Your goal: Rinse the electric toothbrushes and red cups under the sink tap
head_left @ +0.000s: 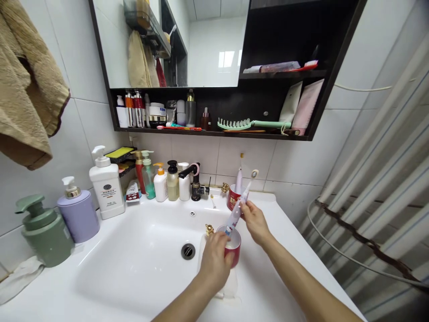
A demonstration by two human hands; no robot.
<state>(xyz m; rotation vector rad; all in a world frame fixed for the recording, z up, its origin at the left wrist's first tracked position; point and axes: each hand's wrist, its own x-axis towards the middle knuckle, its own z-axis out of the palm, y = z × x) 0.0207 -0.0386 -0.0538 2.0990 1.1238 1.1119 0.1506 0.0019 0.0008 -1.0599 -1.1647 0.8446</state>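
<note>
My left hand [216, 257] is closed around the near red cup [236, 251], which has a white inside and a gold figure handle, at the right side of the sink. In my right hand [255, 219], the fingers pinch a white electric toothbrush [236, 213] with a printed pattern. It is tilted, its brush head up and its lower end at the near cup's mouth. Just behind stands a second red cup [231, 200] holding a pale pink electric toothbrush [238, 181].
The white sink [140, 255] has a black faucet [195, 181] at the back. Pump bottles, including a purple one [78, 214] and a green one [48, 237], line the left and back rim. A dark mirror cabinet [234, 100] hangs above. Folded white panels [385, 201] stand at the right.
</note>
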